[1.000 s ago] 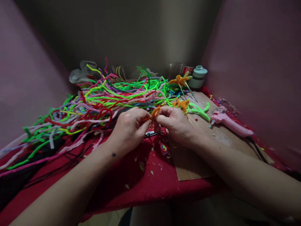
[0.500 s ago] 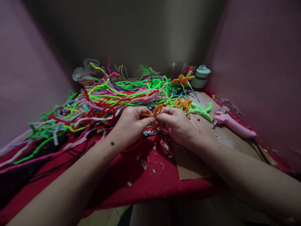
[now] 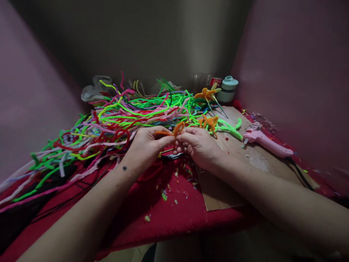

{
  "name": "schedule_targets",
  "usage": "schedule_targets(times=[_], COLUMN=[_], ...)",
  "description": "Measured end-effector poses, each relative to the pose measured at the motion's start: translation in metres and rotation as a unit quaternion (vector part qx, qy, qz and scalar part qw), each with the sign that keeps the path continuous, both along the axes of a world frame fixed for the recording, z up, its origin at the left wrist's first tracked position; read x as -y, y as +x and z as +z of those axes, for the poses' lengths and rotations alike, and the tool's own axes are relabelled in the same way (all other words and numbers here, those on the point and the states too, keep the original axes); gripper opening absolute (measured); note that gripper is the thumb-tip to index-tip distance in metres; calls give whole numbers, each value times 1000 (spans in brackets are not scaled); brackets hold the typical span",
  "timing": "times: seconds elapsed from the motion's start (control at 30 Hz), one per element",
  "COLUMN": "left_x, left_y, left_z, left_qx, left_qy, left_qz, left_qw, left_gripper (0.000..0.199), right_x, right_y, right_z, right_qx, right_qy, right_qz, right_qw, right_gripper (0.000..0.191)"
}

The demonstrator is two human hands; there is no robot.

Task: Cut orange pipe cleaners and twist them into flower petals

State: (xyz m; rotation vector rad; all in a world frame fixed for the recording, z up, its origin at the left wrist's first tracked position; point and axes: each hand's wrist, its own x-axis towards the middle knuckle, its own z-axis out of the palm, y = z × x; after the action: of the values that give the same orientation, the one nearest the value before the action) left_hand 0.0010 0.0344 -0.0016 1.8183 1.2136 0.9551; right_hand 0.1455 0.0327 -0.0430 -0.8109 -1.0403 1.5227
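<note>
Between my hands is an orange pipe cleaner (image 3: pixel 179 128), bent into a small upright loop. My left hand (image 3: pixel 145 143) pinches its straight stretch between thumb and forefinger. At the base of the loop, my right hand (image 3: pixel 198 145) grips it with thumb and fingers, the other fingers curled under. Scissors (image 3: pixel 174 156) lie below the hands, partly hidden by them. Just past my right hand, orange pipe-cleaner pieces (image 3: pixel 209 123) rest beside bright green ones (image 3: pixel 230 128).
A big heap of coloured pipe cleaners (image 3: pixel 141 112) spreads across the back and left. On the right lie a cardboard sheet (image 3: pixel 222 193) and a pink glue gun (image 3: pixel 268 142). Behind stand orange and yellow flowers (image 3: pixel 207 94) and a lidded bottle (image 3: pixel 228 89). Scraps dot the red cloth (image 3: pixel 180 218).
The view has shifted slightly, so the scene sits a little further left. Both hands keep hold of the orange pipe cleaner; its hanging end below the fingers shows less now.
</note>
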Motion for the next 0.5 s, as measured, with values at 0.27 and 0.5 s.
schedule_targets(times=[0.27, 0.5], left_x=[4, 2], left_y=[4, 2], left_z=[-10, -9], left_qx=[16, 73], left_qy=[31, -2], left_qz=[35, 70], left_qw=[999, 995], left_gripper=[5, 11], right_x=[2, 2], right_y=[2, 2], right_z=[3, 2], right_qx=[54, 68], right_qy=[13, 62], right_qz=[2, -37], right_qw=[998, 995], right_gripper=[5, 5])
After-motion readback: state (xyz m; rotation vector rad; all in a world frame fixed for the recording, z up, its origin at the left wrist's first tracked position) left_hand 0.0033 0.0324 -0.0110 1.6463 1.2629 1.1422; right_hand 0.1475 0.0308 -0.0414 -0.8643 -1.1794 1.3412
